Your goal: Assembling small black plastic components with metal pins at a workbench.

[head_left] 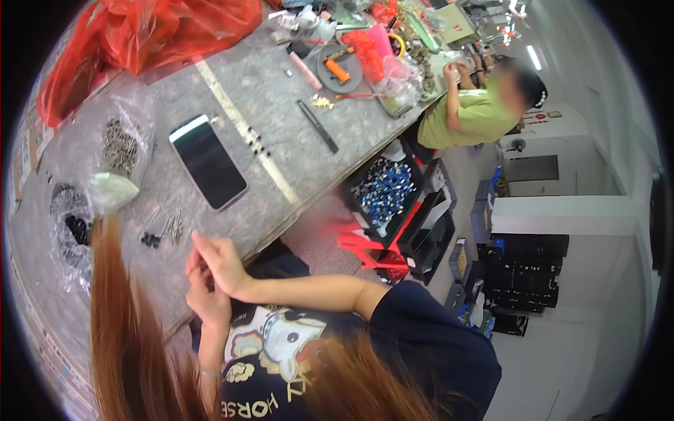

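Note:
My right hand (223, 265) and my left hand (208, 298) meet at the table's near edge, fingers curled in against each other. Whatever lies between their fingertips is hidden or too small to name. Just beyond them is a small pile of thin metal pins (173, 228), beside a cluster of tiny black pieces (150, 241). A clear plastic bag (121, 151) full of similar pins lies farther off, near another clear bag (77, 229) with black pieces. A phone (209, 165) with a dark screen rests flat on the table.
Black tweezers (317, 126) and several black bits (258, 142) lie beyond the phone. A red plastic bag (154, 35) covers the far left. At the back, a grey dish (340, 78) bears an orange object. Right of the table stand a bin of blue pieces (385, 193) and a seated co-worker (467, 116).

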